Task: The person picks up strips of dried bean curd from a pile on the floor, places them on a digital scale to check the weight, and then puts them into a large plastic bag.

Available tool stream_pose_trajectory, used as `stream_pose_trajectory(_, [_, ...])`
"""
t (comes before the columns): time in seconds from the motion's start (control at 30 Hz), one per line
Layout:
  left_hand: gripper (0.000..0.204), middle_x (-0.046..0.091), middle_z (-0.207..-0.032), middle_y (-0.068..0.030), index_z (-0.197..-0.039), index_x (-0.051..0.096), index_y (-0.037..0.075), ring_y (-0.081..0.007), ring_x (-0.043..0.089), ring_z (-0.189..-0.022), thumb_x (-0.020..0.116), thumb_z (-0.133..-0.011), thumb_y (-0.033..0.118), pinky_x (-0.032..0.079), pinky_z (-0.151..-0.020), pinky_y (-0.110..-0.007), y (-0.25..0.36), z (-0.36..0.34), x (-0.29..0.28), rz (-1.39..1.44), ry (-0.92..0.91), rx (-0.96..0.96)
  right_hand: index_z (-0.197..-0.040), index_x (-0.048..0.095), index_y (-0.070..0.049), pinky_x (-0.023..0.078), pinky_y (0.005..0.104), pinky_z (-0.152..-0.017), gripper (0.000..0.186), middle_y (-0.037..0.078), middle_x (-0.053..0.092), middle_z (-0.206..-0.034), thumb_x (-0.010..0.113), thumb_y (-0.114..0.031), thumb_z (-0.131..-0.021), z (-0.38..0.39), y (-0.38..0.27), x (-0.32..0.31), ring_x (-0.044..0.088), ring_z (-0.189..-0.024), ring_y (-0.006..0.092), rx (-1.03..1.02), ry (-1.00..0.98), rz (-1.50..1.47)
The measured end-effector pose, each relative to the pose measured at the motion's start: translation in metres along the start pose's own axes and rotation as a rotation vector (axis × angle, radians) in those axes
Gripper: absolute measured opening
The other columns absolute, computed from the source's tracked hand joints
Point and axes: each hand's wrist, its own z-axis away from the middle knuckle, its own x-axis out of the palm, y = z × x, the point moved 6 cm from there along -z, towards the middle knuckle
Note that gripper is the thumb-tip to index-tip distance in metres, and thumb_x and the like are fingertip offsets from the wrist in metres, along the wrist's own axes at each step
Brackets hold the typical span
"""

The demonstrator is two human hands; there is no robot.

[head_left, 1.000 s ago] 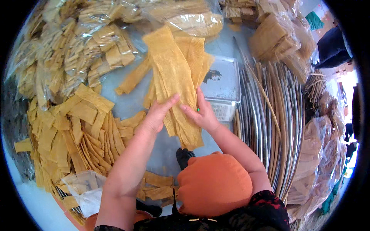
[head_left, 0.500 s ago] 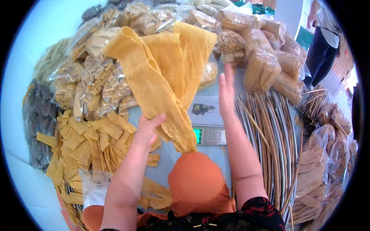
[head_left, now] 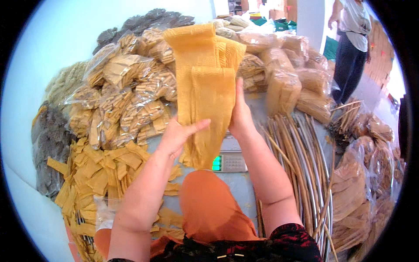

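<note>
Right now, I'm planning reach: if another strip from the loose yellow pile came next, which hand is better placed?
Probably the left hand, nearer the loose yellow pile; the right hand is farther off, at the right edge of the held strips.

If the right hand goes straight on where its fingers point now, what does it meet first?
Probably the yellow sheets, at their flared upper right edge, just above the right hand, though depth is unclear.
</note>
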Motion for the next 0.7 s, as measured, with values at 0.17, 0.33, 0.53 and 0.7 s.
stream_pose_trajectory(0.17, [0.052,0.062,-0.11,-0.0112,-0.119,0.053,-0.003,-0.0202,0.06,-0.1,0.075,-0.078,0.017,0.049,-0.085,-0.031,0.009,-0.007,0.058,0.458,-0.097,0.016,-0.129,0.044,0.002,0.044,0.0334,-0.092,0.061,0.011,0.059,-0.116,0.074,-0.017,-0.078,0.073,0.014,-0.036,0.055,-0.109,0.0191,-0.02,-0.02,0.466])
stream_pose_trajectory(0.33, [0.058,0.057,-0.12,-0.0154,-0.123,0.051,-0.001,-0.0217,0.057,-0.106,0.072,-0.081,0.032,0.047,-0.088,-0.033,-0.011,-0.016,0.124,0.03,-0.115,-0.016,-0.122,0.047,0.0,0.049,0.0321,-0.085,0.053,0.008,0.059,-0.11,0.072,-0.012,-0.076,0.117,0.002,-0.064,0.058,-0.098,0.0183,-0.127,0.2,0.043])
stream_pose_trajectory(0.53, [0.048,0.052,-0.128,-0.009,-0.125,0.054,0.008,-0.022,0.045,-0.121,0.067,-0.085,0.032,0.039,-0.098,-0.035,-0.042,0.004,0.138,-0.448,-0.195,0.431,-0.119,0.05,0.0,0.053,0.0368,-0.078,0.047,0.011,0.062,-0.103,0.069,-0.01,-0.077,0.111,-0.121,-0.163,0.062,-0.092,0.0235,-0.417,0.568,0.072])
stream_pose_trajectory(0.7, [0.015,0.06,-0.114,-0.0071,-0.097,0.07,0.009,-0.0216,0.055,-0.108,0.064,-0.083,0.014,0.042,-0.093,-0.031,-0.114,0.025,0.12,-0.605,-0.168,0.06,-0.12,0.05,-0.004,0.051,0.0436,-0.084,0.044,0.012,0.06,-0.112,0.067,-0.008,-0.079,0.076,-0.237,-0.244,0.06,-0.098,0.0288,-0.624,0.673,-0.037])
